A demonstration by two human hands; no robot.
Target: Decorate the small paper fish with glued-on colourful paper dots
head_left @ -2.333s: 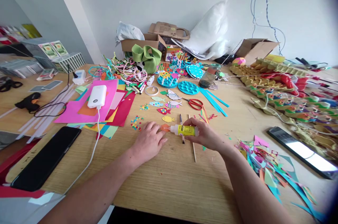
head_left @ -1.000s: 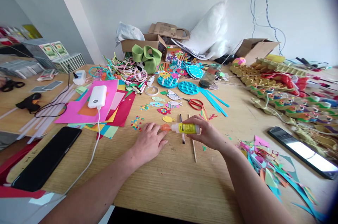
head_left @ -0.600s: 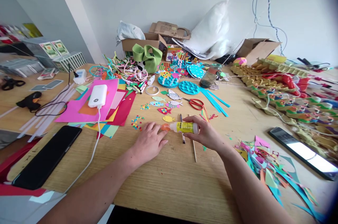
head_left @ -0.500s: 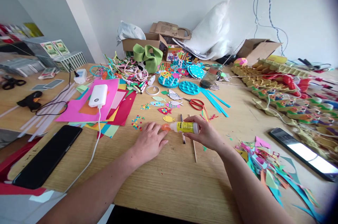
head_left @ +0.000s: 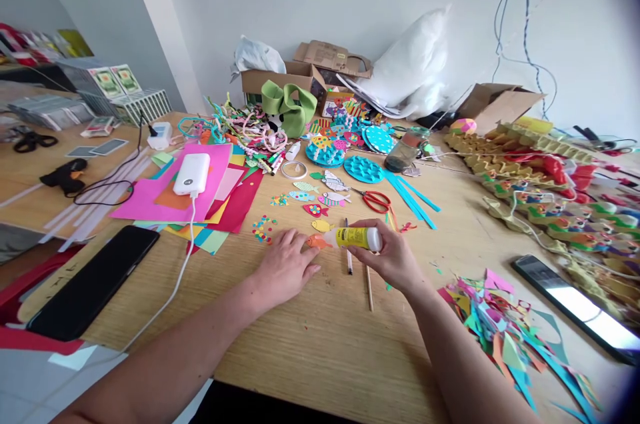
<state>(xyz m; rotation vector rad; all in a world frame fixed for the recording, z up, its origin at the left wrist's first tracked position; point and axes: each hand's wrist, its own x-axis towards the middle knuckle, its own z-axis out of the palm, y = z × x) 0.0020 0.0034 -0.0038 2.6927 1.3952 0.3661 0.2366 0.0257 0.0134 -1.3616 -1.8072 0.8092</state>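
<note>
My right hand [head_left: 387, 254] is wrapped round a glue bottle [head_left: 353, 238] with a yellow label and white base. The bottle is tipped on its side, its nozzle pointing left over a small orange paper fish [head_left: 316, 241]. My left hand [head_left: 285, 264] lies flat on the table, fingers stretched out, with fingertips at the fish's left edge. Just beyond are a yellow paper fish [head_left: 323, 226] and a red one with dots [head_left: 316, 211]. Loose coloured paper dots [head_left: 263, 229] lie left of the fish. A pen [head_left: 349, 257] and a thin wooden stick [head_left: 369, 287] lie under and beside the bottle.
Red-handled scissors [head_left: 376, 201] and a tape roll [head_left: 294, 171] lie farther back. Coloured paper sheets with a power bank [head_left: 192, 174] are at left, near a black phone [head_left: 95, 281]. Paper scraps [head_left: 500, 317], another phone [head_left: 570, 304] and painted egg cartons [head_left: 545, 191] occupy the right.
The glue bottle's nozzle has shifted slightly right, showing more of the orange fish. My left hand stays at the fish. The whole view has moved a little.
</note>
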